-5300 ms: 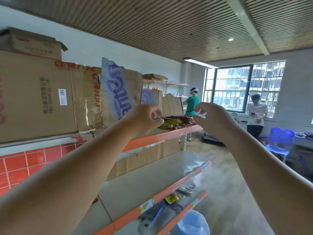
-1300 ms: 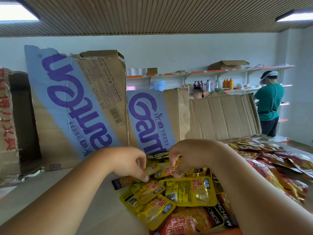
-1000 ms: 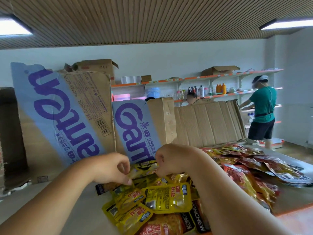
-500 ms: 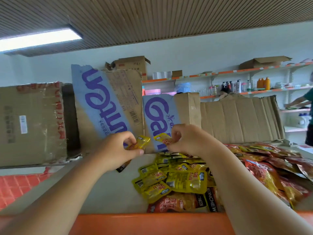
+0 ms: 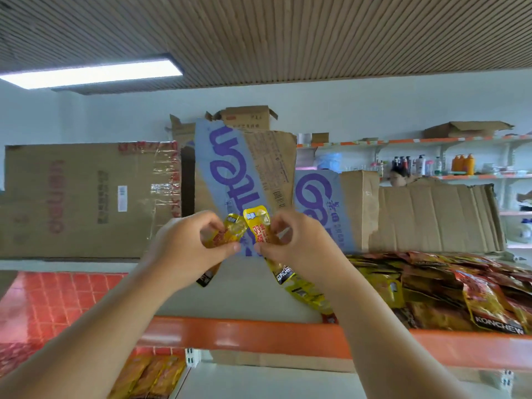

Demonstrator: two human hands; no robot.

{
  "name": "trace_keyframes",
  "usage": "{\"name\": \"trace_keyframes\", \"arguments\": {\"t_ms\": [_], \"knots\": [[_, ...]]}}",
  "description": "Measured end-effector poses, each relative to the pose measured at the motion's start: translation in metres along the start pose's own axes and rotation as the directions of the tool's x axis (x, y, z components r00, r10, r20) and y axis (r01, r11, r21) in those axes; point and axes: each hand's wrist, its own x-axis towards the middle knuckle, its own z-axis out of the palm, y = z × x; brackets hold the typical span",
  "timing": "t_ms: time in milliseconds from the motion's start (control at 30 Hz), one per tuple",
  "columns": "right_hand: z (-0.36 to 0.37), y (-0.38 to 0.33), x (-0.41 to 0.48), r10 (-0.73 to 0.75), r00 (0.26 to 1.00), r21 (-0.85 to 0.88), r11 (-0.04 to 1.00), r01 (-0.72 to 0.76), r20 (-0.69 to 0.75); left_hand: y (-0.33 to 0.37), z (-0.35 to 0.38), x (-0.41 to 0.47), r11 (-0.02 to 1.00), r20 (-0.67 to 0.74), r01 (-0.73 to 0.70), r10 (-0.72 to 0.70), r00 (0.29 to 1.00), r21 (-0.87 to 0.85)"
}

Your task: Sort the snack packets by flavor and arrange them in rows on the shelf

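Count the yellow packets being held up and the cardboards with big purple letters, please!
Yellow packets: 2
Purple-lettered cardboards: 2
Total: 4

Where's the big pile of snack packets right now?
Head view: the pile lies on the right of the orange-edged shelf, before the flattened cardboard, beside the right hand holding a yellow packet.
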Motion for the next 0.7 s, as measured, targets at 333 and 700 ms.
{"name": "trace_keyframes", "arguments": {"t_ms": [333,700], "knots": [[0.151,-0.135,-0.022,-0.081,0.993,0.083,0.994,0.074,0.083,-0.123,-0.148,-0.088,0.986,-0.055,0.126,-0.121,0.991,0.111],[0.322,-0.232,-0.05,-0.076,0.982,0.149,0.988,0.05,0.17,-0.251,-0.249,-0.189,0.92,-0.047,0.331,-0.328,0.943,0.211]]}}
